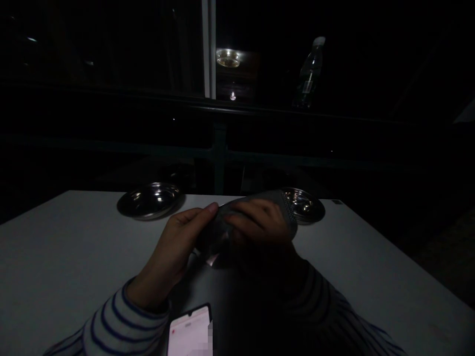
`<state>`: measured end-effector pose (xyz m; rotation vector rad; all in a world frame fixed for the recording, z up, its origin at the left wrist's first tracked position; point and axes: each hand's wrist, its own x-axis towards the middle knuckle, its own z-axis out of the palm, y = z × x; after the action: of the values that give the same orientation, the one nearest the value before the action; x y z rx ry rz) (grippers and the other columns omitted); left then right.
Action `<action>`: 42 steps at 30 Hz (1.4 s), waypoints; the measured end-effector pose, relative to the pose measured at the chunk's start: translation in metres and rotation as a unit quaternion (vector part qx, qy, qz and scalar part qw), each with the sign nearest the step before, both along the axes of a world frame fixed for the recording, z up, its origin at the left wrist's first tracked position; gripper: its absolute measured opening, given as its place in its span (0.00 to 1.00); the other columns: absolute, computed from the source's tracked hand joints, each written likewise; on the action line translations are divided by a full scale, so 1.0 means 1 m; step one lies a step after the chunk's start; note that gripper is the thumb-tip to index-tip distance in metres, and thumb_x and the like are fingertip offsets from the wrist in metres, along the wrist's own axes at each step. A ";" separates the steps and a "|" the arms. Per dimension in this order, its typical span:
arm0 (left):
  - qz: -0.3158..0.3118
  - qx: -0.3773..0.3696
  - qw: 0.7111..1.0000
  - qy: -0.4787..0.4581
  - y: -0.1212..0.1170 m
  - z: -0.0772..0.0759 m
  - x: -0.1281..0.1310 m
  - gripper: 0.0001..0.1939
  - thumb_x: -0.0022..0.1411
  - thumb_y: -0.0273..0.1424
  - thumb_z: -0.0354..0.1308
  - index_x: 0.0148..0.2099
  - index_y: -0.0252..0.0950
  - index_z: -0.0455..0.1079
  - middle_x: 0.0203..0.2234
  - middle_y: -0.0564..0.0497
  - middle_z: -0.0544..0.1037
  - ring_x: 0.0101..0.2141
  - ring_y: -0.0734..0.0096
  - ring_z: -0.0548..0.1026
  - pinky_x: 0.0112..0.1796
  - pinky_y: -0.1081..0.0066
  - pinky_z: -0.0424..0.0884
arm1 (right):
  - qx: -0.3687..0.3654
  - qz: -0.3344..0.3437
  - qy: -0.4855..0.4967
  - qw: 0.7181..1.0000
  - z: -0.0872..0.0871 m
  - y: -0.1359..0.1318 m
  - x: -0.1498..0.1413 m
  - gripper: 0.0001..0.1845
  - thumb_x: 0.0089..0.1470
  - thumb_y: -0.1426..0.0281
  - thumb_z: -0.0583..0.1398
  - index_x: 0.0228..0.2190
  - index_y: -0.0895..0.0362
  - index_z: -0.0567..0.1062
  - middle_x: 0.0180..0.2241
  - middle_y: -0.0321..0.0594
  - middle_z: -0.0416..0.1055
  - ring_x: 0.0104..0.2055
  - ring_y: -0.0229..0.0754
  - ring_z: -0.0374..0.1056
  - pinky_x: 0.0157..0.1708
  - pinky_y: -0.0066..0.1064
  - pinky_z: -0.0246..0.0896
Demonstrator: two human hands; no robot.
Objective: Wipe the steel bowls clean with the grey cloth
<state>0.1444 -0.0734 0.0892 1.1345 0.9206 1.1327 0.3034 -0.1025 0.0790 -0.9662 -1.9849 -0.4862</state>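
Observation:
In the middle of the head view, my left hand (180,237) grips the edge of a dark, shiny metal dish (218,252), thumb on top at the rim. The dish is tilted and catches a pinkish reflection low down. My right hand (263,222) is bent over the dish, fingers curled on a grey cloth (291,215) with a dotted edge that sticks out to the right. Deep shadow hides the right palm and much of the dish's underside. A lit phone (191,331) lies below, between my forearms.
One steel bowl (150,202) stands at the table's back left; another steel bowl (308,205) is partly behind my right hand. The white table (74,267) ends at a dark window with a sill. A plastic bottle (310,71) stands upright beyond it.

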 end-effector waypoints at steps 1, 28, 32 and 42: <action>0.006 -0.004 1.000 -0.002 0.000 0.001 0.000 0.14 0.47 0.40 0.61 0.22 0.33 0.70 0.14 0.55 0.71 0.16 0.79 0.66 0.18 0.78 0.58 | -0.008 -0.010 0.038 0.999 0.000 0.004 0.006 0.12 0.52 0.71 0.53 0.38 0.55 0.72 0.43 0.40 0.69 0.45 0.43 0.61 0.45 0.38 0.56; -0.136 -0.031 0.988 -0.073 0.000 0.005 -0.004 0.07 0.53 0.31 0.58 0.33 0.34 0.73 0.22 0.51 0.76 0.22 0.76 0.71 0.26 0.77 0.67 | 0.004 0.014 -0.066 0.998 -0.001 0.003 0.003 0.13 0.52 0.69 0.54 0.40 0.55 0.71 0.46 0.39 0.69 0.47 0.45 0.60 0.43 0.40 0.55; -0.054 -0.025 0.995 -0.082 -0.001 0.006 -0.002 0.08 0.50 0.33 0.60 0.25 0.33 0.71 0.18 0.54 0.73 0.20 0.78 0.69 0.22 0.78 0.64 | -0.029 -0.033 0.109 0.993 0.000 0.018 0.020 0.13 0.52 0.75 0.51 0.38 0.60 0.72 0.40 0.44 0.70 0.44 0.42 0.63 0.44 0.35 0.58; 0.023 0.017 0.999 -0.027 0.001 0.000 -0.002 0.13 0.48 0.38 0.61 0.21 0.33 0.68 0.13 0.58 0.68 0.15 0.81 0.63 0.18 0.79 0.57 | -0.004 0.019 -0.060 0.998 -0.001 -0.003 -0.005 0.13 0.53 0.68 0.52 0.41 0.54 0.71 0.45 0.37 0.69 0.46 0.44 0.60 0.42 0.39 0.55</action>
<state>0.1419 -0.0727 0.0891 1.1098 0.8929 1.2151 0.2988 -0.1052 0.0778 -0.9206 -2.1099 -0.5261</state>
